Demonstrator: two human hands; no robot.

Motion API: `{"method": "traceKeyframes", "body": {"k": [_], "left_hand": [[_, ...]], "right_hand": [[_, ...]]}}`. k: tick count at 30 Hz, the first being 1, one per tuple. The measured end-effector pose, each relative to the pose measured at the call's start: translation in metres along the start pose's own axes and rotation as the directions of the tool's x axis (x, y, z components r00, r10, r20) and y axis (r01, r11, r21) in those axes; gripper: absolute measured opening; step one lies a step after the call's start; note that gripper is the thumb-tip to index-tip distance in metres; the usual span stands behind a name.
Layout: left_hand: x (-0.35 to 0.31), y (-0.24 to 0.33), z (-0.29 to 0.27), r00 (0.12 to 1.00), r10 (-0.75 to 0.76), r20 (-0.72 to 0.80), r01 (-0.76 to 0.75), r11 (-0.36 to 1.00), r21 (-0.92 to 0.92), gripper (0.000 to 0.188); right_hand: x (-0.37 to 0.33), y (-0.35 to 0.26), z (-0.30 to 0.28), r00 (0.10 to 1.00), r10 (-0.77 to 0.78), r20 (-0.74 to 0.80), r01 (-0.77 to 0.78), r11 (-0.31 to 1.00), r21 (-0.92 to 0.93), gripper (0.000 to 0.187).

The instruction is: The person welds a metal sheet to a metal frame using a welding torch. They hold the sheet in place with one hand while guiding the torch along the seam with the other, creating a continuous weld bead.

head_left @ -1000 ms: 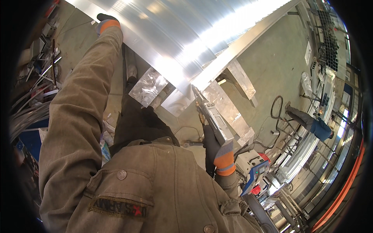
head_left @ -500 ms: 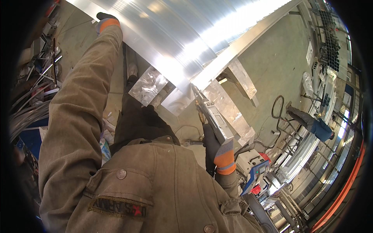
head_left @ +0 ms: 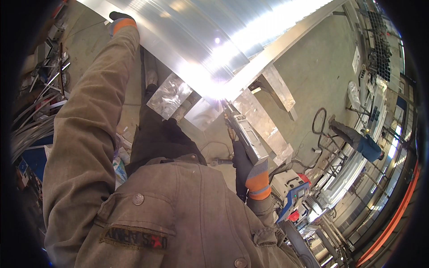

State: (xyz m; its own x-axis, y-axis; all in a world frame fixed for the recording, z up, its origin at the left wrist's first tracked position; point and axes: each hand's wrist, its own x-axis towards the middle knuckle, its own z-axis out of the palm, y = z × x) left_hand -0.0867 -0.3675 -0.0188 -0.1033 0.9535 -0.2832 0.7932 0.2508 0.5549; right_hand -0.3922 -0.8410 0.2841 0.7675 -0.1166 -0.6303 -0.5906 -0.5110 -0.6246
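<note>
In my right hand [head_left: 245, 167], gloved in dark grey with an orange cuff, is a silver welding gun [head_left: 247, 134]. The gun's tip meets the near corner of a large ribbed metal panel [head_left: 187, 33], where a bright white-violet arc [head_left: 218, 91] glows. Glare hides the exact contact. Up along the panel's left edge is my gloved left hand [head_left: 120, 23], its fingers bent at the rim and partly hidden. Below the corner, shiny metal plates [head_left: 170, 95] stick out on both sides of the gun.
A white and blue machine with a small screen [head_left: 292, 201] stands at right, near a looped black hose [head_left: 318, 123]. Metal strips and scrap [head_left: 38, 116] pile up at left. Farther right, a person in blue [head_left: 368, 147] bends by long pale profiles [head_left: 342, 187].
A bright arc has appeared at the gun's tip on the panel corner. The gun and my right hand have shifted very slightly; my left hand stays at the panel edge.
</note>
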Motion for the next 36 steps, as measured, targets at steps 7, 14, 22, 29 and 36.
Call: {"method": "traceKeyframes", "body": {"k": [7, 14, 22, 29, 36], "left_hand": [[0.003, -0.004, -0.001, 0.997, 0.045, 0.065, -0.051, 0.995, 0.087, 0.065], [0.017, -0.006, 0.004, 0.983, 0.052, 0.178, -0.088, 0.976, 0.202, 0.052], [0.036, -0.022, 0.035, 0.915, 0.317, 0.250, -0.397, 0.817, 0.418, 0.050], [0.100, -0.019, 0.104, 0.892, 0.291, 0.345, -0.448, 0.660, 0.603, 0.054], [0.126, -0.018, 0.104, 0.771, 0.368, 0.520, -0.636, 0.397, 0.662, 0.049]], "right_hand": [[-0.003, 0.001, -0.001, 1.000, -0.014, 0.013, 0.014, 1.000, -0.017, 0.023], [-0.007, 0.001, 0.001, 1.000, 0.004, -0.001, -0.004, 1.000, -0.016, 0.025], [-0.011, 0.002, -0.003, 0.998, 0.052, 0.039, -0.047, 0.991, -0.129, 0.040], [-0.015, 0.003, 0.003, 0.999, 0.050, -0.004, -0.050, 0.998, -0.034, 0.028], [-0.016, 0.008, 0.005, 0.999, 0.032, -0.013, -0.033, 0.999, -0.016, 0.026]]}}
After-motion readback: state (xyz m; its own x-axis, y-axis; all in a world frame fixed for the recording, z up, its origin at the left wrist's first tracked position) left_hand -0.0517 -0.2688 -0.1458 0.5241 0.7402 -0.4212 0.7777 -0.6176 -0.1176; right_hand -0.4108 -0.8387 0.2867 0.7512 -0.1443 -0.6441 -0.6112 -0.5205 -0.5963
